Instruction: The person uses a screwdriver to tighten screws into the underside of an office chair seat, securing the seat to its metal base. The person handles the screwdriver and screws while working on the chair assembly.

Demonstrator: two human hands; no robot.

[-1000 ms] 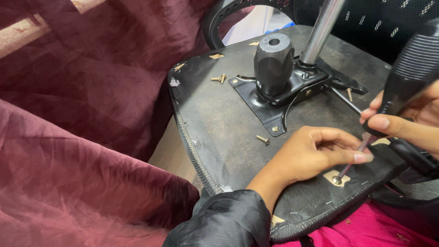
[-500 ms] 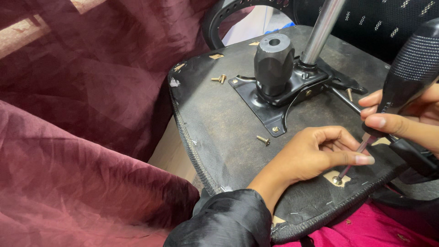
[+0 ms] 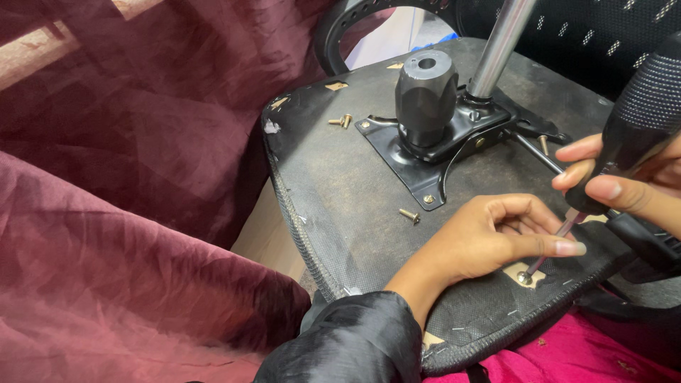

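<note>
An office chair seat lies upside down, its dark fabric underside [image 3: 355,184] facing up. The left hand [image 3: 489,237] rests on it near the front edge, thumb and forefinger pinched around the thin shaft of a screwdriver [image 3: 624,135] just above the tip. The tip sits on a screw [image 3: 524,277] set in a small tan patch of the underside. The right hand [image 3: 624,181] closes its fingers around the black textured handle, which tilts up toward the right edge of the view.

Behind the hands, the black metal mounting plate [image 3: 418,159] carries a stubby black knob [image 3: 425,92] and a shiny steel column [image 3: 500,42] rising out of view. A loose brass screw [image 3: 408,214] lies just beside the plate's near corner; another [image 3: 340,121] lies near the far left edge. A black armrest piece [image 3: 642,237] crosses under the right hand. Maroon cloth [image 3: 120,213] fills the left side, and pink fabric [image 3: 553,358] shows below the seat.
</note>
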